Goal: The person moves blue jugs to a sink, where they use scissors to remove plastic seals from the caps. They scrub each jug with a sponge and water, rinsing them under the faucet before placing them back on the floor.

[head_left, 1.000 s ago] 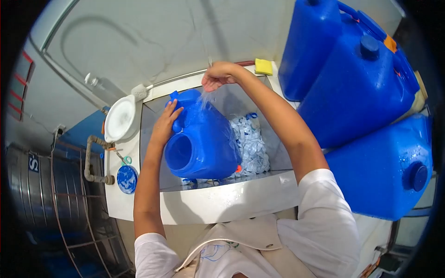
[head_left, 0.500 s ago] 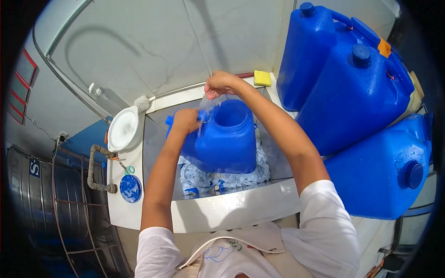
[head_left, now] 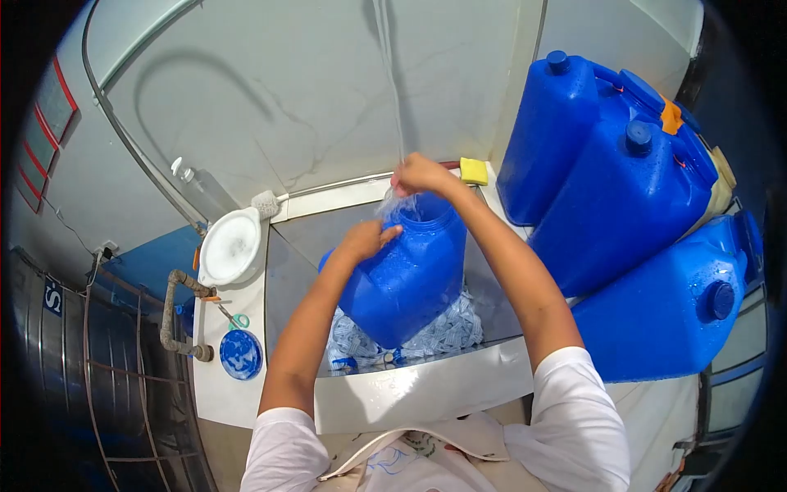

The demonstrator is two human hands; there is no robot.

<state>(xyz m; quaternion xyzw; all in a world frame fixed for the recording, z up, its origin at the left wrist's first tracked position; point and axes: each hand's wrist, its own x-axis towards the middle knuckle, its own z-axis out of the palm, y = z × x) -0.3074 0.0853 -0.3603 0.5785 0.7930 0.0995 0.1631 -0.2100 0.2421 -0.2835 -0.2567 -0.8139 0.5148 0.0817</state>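
A blue plastic jerrycan point(head_left: 406, 283) stands tilted in the basin, its wide round mouth uncapped and facing up. My left hand point(head_left: 366, 243) is closed on its top at the handle, the thumb lying along the plastic; the other fingers are partly hidden. Just above the mouth, my right hand point(head_left: 422, 176) has its fingers curled in the falling water point(head_left: 395, 90), which splashes over them. Whether anything is inside those fingers is hidden by the splash. Under the jerrycan lies a heap of small white-and-blue wrappers or strips point(head_left: 447, 324).
More blue jerrycans point(head_left: 607, 205) crowd the right side, one lying tilted point(head_left: 656, 303). A yellow sponge point(head_left: 473, 170) sits on the back ledge. Left are a white bowl of suds point(head_left: 232, 246), a brush point(head_left: 266, 203), a pump bottle point(head_left: 205, 193), a blue lid point(head_left: 241, 354) and a pipe point(head_left: 172, 307).
My left hand has turned and tilted the jerrycan, its lower corner now pointing toward me. My right hand stays in the water near the mouth. The camera view has shifted slightly.
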